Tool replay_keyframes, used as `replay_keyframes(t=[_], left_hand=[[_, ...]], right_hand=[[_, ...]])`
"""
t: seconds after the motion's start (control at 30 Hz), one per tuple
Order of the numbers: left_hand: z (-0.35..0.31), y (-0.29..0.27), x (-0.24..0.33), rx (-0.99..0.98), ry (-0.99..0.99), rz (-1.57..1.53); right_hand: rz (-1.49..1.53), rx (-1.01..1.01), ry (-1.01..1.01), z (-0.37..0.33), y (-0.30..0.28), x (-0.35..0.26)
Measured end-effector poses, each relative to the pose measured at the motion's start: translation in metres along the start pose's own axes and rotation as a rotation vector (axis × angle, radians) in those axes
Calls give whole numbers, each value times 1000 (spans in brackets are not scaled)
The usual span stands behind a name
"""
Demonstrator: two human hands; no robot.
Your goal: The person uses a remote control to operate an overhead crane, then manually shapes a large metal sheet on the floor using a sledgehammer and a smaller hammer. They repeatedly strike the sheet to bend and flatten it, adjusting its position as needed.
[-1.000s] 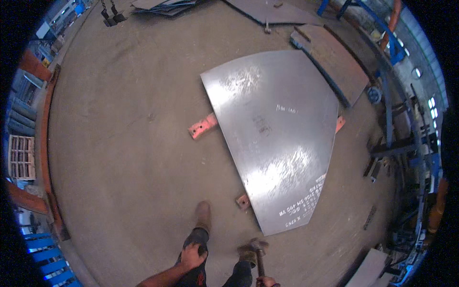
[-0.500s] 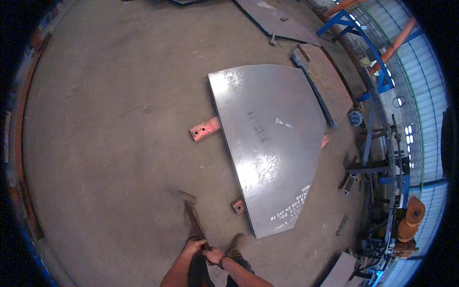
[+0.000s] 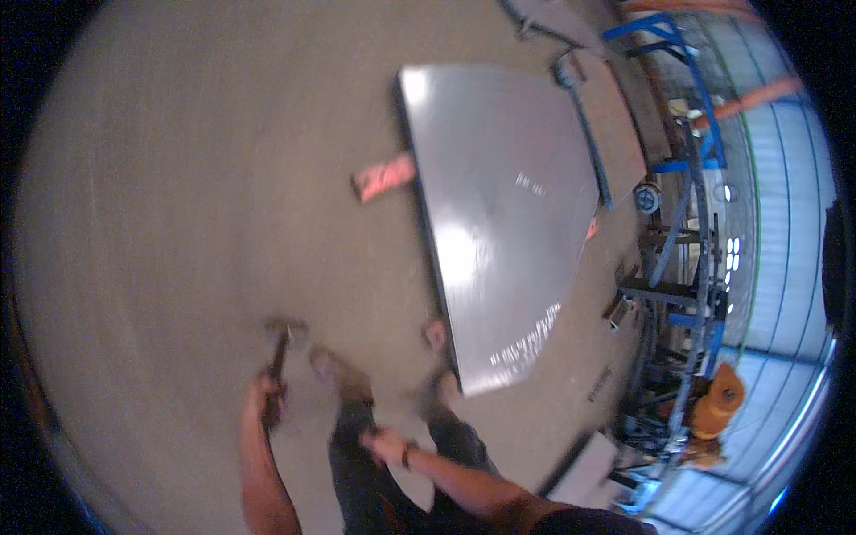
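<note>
My left hand (image 3: 267, 399) is closed around the handle of a hammer (image 3: 282, 348), with the head pointing away from me over the floor. My right hand (image 3: 385, 444) is off the hammer, in front of my leg; motion blur smears its fingers, so I cannot tell how they lie. To the right of the hammer lies a large, thick grey metal plate (image 3: 499, 205) with white markings. It rests on red steel supports, one red support (image 3: 383, 177) sticking out from its left edge. A smaller reddish support (image 3: 434, 334) shows by its lower left edge.
Beyond the large plate lies another brownish plate (image 3: 615, 125), with a further plate (image 3: 562, 20) at the top. Blue steel framing (image 3: 691, 89) and an orange machine part (image 3: 718, 401) line the right side. A flat plate (image 3: 584, 473) lies at the lower right.
My right hand has let go of the hammer handle. My left hand has carried the hammer to the left. A foot has stepped forward, and the view has shifted, blurring the scene.
</note>
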State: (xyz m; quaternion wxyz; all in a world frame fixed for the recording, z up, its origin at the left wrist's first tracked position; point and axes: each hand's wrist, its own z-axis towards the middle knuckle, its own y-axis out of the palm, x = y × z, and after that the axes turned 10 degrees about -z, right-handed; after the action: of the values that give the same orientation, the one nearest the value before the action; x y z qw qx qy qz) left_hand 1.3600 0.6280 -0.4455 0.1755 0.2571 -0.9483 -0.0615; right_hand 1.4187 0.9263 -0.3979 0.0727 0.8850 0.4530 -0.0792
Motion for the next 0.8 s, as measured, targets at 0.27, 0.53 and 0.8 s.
replay_keyframes(t=[0.27,0.53,0.8], left_hand=[[-5,70,-30,376,355,117],[-9,63,-51,297,482,-54],[-20,27,-85,354,547,57]], right_hand=[[-510,649,11,34,-100,141],[-1599,77,115,85,-186,236],[-2040,-204,153,200,-229,348]])
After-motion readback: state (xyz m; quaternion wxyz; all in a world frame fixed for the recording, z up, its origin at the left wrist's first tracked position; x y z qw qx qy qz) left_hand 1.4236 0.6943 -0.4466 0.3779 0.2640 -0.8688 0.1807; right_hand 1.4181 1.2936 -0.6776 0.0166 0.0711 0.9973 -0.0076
